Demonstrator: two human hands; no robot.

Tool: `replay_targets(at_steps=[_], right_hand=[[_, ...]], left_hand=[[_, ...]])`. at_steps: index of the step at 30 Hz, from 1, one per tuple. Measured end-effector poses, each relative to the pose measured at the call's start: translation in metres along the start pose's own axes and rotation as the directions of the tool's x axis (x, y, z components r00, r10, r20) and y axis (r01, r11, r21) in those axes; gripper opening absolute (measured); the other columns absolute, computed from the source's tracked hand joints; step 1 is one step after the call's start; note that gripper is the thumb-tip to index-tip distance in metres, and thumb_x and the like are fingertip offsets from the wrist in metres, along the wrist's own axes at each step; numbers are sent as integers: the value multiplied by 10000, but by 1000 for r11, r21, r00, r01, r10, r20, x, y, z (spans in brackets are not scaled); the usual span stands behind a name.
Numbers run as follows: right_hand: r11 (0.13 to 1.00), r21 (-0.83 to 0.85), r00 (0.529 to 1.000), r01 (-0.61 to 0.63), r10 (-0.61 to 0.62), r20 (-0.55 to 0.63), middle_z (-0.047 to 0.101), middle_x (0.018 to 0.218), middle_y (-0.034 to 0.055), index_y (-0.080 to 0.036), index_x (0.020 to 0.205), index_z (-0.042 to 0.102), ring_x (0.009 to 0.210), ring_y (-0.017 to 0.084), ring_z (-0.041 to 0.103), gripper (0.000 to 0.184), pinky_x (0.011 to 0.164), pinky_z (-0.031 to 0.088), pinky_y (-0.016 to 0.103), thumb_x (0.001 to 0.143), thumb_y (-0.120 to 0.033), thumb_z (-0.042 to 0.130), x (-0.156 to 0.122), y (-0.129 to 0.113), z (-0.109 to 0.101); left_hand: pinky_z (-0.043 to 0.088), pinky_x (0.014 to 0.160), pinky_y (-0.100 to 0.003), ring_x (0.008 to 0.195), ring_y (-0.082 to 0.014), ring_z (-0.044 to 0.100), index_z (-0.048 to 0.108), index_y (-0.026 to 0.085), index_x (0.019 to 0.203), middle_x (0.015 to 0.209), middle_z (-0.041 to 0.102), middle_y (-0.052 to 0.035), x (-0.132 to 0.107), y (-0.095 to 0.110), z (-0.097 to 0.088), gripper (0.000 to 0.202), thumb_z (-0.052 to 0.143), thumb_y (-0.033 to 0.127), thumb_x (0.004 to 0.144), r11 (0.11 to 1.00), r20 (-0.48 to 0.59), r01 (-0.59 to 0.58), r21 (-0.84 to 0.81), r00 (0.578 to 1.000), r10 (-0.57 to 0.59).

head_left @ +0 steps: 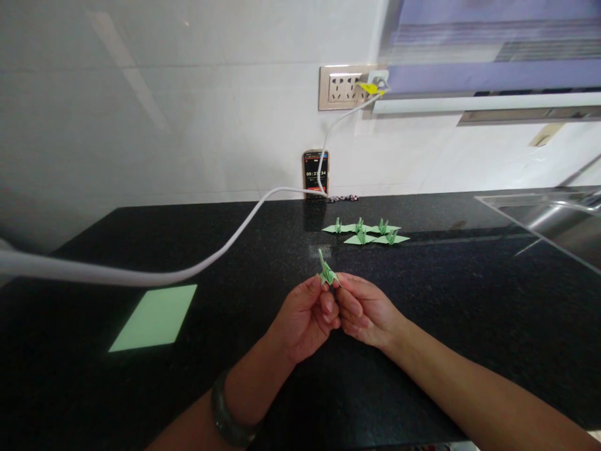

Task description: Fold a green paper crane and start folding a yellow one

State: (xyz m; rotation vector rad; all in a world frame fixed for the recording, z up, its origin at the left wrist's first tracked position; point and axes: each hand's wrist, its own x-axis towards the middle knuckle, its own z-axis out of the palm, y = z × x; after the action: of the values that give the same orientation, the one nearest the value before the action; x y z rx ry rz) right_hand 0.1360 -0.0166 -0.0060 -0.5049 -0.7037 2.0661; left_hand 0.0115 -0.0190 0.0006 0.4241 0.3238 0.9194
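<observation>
Between my two hands is a small green origami crane [327, 274], held up over the black countertop. My left hand [308, 318] pinches its left side between thumb and fingers. On the other side, my right hand [369, 308] grips the crane's right edge with the fingertips. The lower part of the paper is hidden behind my fingers. Beyond my hands, several finished green paper cranes [362, 237] stand in two rows on the counter. A flat stack or sheet of green paper [154, 318] lies to the left of my hands.
A white cable [225, 247] crosses the left side in the foreground and runs to a wall socket [344, 89]. A phone [316, 174] showing a timer leans on the tiled wall, a beaded strap [344, 198] beside it. At right is a metal sink [558, 219].
</observation>
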Motion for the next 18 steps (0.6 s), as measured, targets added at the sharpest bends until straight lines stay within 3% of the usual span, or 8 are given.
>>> replay_targets(at_steps=[18], right_hand=[[1000,-14,1000,23,-23,15,362,338,-100,-157,732,475,202,26,239,207,263,314,133,853,-293,378,-1,3,3]], left_hand=[[435,425,-159,392,-48,470,506,121,689,472,490,34,-2,-3,2,204,411,223,838,999,41,-27,-33,999,28]])
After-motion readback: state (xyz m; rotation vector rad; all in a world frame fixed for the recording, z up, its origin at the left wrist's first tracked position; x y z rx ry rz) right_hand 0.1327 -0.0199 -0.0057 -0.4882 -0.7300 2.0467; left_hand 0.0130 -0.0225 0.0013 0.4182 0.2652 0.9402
